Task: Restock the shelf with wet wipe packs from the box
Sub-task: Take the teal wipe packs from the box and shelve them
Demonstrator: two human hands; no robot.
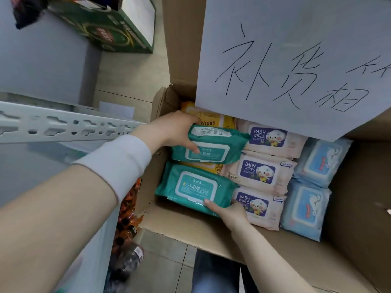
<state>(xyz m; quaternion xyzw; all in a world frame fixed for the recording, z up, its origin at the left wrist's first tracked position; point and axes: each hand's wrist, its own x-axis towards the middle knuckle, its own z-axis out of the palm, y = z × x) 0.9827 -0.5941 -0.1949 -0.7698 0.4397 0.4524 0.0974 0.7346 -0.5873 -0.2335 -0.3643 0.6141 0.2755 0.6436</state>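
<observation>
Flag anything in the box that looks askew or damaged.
The upper teal pack, gripped by the left hand, lies tilted over the yellow packs, out of row. The box has a ragged, torn near-left corner.

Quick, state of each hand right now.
Left hand: holding the upper green wipe pack.
Right hand: holding the lower green wipe pack.

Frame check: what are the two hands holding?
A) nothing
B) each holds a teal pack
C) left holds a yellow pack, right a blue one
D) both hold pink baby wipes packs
B: the left hand grips the upper teal pack, and the right hand grips the lower teal pack.
</observation>
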